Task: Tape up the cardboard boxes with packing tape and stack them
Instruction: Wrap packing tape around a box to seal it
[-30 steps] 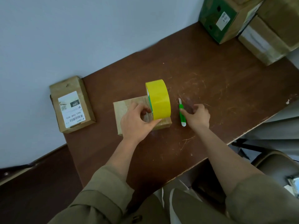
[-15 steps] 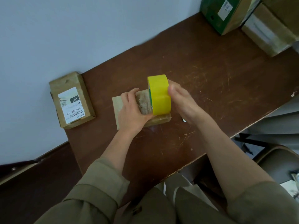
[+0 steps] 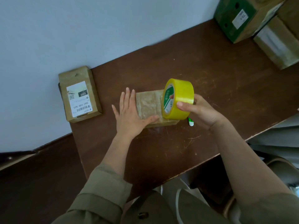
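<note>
1. Sleeves (image 3: 103, 189) in olive cloth are filling the near edge of the view, and both your forearms are reaching out over the brown table (image 3: 161, 143).
2. Your left hand (image 3: 129, 115) is now lying flat on the small cardboard box (image 3: 149, 105), fingers straight and spread a little; half a second ago those fingers were curled over the box top beside the roll.
3. Your right hand (image 3: 198, 113) is gripping the yellow tape roll (image 3: 178, 99), thumb across the outer band and a fingertip showing through the core; a second ago it was reaching for the green knife.
4. The roll is standing on edge at the box's right end, and a clear strip of tape is now lying over the box top between it and your left hand.
5. The green knife (image 3: 191, 122) is mostly hiding behind your right hand; only its tip is showing.
6. A labelled brown box (image 3: 79, 94) is overhanging the table's left edge, as before.
7. Stacked boxes (image 3: 258, 21) at the far right corner are being cut off by the frame.
</note>
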Tool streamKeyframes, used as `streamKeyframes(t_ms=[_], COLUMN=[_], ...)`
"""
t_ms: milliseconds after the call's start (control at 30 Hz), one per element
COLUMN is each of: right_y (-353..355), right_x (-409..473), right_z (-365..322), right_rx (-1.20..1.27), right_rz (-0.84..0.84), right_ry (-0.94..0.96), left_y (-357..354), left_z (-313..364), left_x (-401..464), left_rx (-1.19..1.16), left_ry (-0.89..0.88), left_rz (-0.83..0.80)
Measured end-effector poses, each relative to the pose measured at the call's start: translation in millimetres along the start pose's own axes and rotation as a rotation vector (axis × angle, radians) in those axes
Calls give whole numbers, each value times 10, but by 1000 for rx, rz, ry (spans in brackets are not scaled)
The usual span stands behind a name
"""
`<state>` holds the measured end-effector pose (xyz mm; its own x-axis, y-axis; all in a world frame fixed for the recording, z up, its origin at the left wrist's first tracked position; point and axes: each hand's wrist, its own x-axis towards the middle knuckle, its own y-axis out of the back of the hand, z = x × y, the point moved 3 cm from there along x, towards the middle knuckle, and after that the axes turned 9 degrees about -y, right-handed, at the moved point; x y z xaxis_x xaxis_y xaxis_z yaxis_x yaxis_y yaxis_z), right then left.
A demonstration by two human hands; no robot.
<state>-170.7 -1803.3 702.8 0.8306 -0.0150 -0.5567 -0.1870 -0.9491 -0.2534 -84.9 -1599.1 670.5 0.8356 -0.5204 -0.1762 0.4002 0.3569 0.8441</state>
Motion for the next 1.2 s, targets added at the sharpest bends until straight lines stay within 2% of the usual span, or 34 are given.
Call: streamKeyframes(t_ms=[67, 367, 500, 567, 667, 833, 1033, 1200], right_y=[-15, -104, -146, -198, -263, -313, -98, -289], right_x=[4, -24, -48, -45, -39, 32, -4, 110], right_z=[-27, 20, 96, 78, -68, -163, 142, 67], right_rx=[-4, -62, -122, -182, -294, -519, -366, -642], right_rz=[-16, -16, -51, -49, 39, 6, 45, 91], right_ry=[-2, 0, -29, -16, 55, 36, 106, 123], left_y=[29, 144, 141, 151, 138, -26, -91, -86], left_z=[-20, -174, -146, -99, 102, 192, 163, 93], left_x=[23, 122, 123, 140, 176, 202, 272, 334], left_rx=[-160, -408, -338, -155, 92, 180, 237, 270], left_ry=[-21, -94, -91, -75, -54, 48, -21, -71], left_rz=[38, 38, 52, 38, 72, 167, 244, 253])
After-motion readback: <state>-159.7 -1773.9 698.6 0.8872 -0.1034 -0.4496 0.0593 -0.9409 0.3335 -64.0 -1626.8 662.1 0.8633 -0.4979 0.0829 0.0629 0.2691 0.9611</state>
